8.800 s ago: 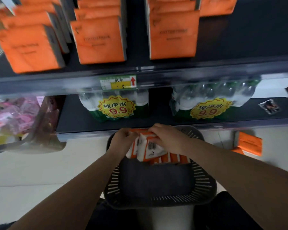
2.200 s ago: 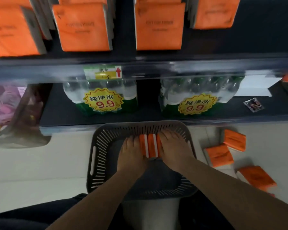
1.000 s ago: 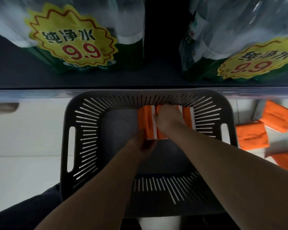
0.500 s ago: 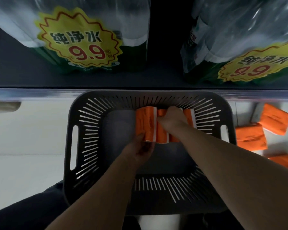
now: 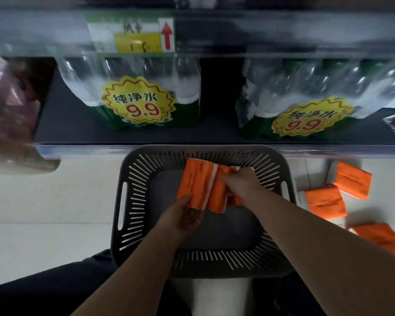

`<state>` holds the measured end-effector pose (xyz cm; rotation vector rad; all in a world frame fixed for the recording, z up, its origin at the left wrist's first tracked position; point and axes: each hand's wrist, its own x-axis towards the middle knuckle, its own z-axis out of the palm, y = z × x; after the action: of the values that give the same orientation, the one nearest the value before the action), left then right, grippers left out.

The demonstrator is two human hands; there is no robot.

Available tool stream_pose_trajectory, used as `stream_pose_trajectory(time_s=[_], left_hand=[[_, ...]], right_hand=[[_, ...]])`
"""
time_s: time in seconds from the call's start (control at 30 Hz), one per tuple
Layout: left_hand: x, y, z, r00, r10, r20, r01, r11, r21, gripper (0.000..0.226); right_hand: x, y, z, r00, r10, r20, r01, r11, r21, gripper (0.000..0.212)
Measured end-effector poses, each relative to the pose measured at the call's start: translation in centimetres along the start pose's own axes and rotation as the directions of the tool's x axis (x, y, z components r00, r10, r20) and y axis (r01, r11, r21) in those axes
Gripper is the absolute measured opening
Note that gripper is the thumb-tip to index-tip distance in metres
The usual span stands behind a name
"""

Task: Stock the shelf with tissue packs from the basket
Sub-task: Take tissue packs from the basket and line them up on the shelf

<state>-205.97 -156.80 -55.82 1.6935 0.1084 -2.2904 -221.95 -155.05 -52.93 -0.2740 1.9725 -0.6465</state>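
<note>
1. Head view looks down over two bare forearms into a dark grey slotted basket (image 5: 123, 201). It stands on a pale floor (image 5: 55, 197), far rim just below the front edge of the lowest shelf (image 5: 82, 131)
2. Task item: a bundle of orange tissue packs (image 5: 196, 183) with white edges, set on edge side by side over the far half of the basket. Cannot tell whether their undersides touch the basket bottom
3. Left hand (image 5: 183, 218): at the near lower corner of the leftmost pack, thumb laid on its orange face, other fingers hidden beneath; it grips that pack
4. Right hand (image 5: 240, 185): knuckles up, fingers curled over the top of the right-hand packs, clamping them and covering most of them
5. The hands are apart, with the bundle between them
6. On the shelf: two shrink-wrapped bottle packs, left (image 5: 132, 96) and right (image 5: 306, 106), each with a yellow starburst label reading 9.9, a dark gap between them
7. On the rail above: a green and yellow price tag (image 5: 132, 35) with a red arrow pointing up
8. On the floor right of the basket, outside it: three loose orange packs (image 5: 324, 201), lying flat
9. Far left: pinkish bagged goods (image 5: 9, 106), blurred
</note>
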Motion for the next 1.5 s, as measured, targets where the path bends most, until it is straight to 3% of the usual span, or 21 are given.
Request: stream_pose_trajectory(time_s=[0.07, 0.17, 0.4, 0.53, 0.7, 0.9, 1.03, 1.13, 1.27, 1.5], left_hand=[[-1.4, 0.1, 0.3, 0.999, 0.037, 0.001, -0.038, 0.999, 0.040, 0.016], [-3.7, 0.0, 1.0, 0.997, 0.077, 0.024, -0.079, 0.990, 0.117, 0.015], [-9.0, -0.1, 3.7, 0.981, 0.152, 0.122, -0.177, 0.958, 0.225, 0.031], [-11.5, -0.1, 5.6, 0.962, 0.196, 0.189, -0.243, 0.933, 0.265, 0.038], [-14.5, -0.1, 7.9, 0.918, 0.215, 0.334, -0.299, 0.927, 0.225, 0.045], [-17.5, -0.9, 11.6, 0.870, 0.288, 0.400, -0.381, 0.908, 0.175, 0.030], [-19.6, -1.9, 14.7, 0.848, 0.301, 0.437, -0.392, 0.910, 0.135, 0.029], [-21.2, -3.2, 17.2, 0.825, 0.300, 0.478, -0.409, 0.902, 0.140, 0.031], [-22.8, -5.0, 20.1, 0.793, 0.284, 0.539, -0.471, 0.847, 0.248, 0.020], [-24.2, -5.1, 22.3, 0.786, 0.205, 0.584, -0.476, 0.804, 0.358, 0.027]], right_hand=[[-1.3, -0.1, -0.9, 1.000, 0.004, 0.016, -0.005, 0.999, 0.042, 0.016], [-3.4, -0.4, -2.2, 1.000, 0.001, 0.016, -0.002, 0.995, 0.099, 0.035], [-7.3, -1.6, -5.8, 0.996, -0.086, 0.030, 0.075, 0.960, 0.271, 0.006], [-9.2, -2.5, -7.9, 0.980, -0.188, 0.058, 0.151, 0.909, 0.388, 0.019], [-11.4, -3.7, -10.6, 0.972, -0.230, 0.051, 0.189, 0.890, 0.415, 0.015], [-14.2, -5.2, -13.4, 0.938, -0.345, 0.040, 0.255, 0.762, 0.595, 0.021], [-16.2, -6.4, -15.3, 0.906, -0.422, -0.043, 0.335, 0.650, 0.682, 0.023], [-17.5, -7.0, -17.0, 0.878, -0.471, -0.089, 0.401, 0.619, 0.675, 0.034], [-18.3, -7.6, -19.6, 0.860, -0.495, -0.122, 0.470, 0.677, 0.567, 0.062], [-18.8, -9.7, -24.5, 0.820, -0.558, -0.127, 0.550, 0.708, 0.444, 0.074]])
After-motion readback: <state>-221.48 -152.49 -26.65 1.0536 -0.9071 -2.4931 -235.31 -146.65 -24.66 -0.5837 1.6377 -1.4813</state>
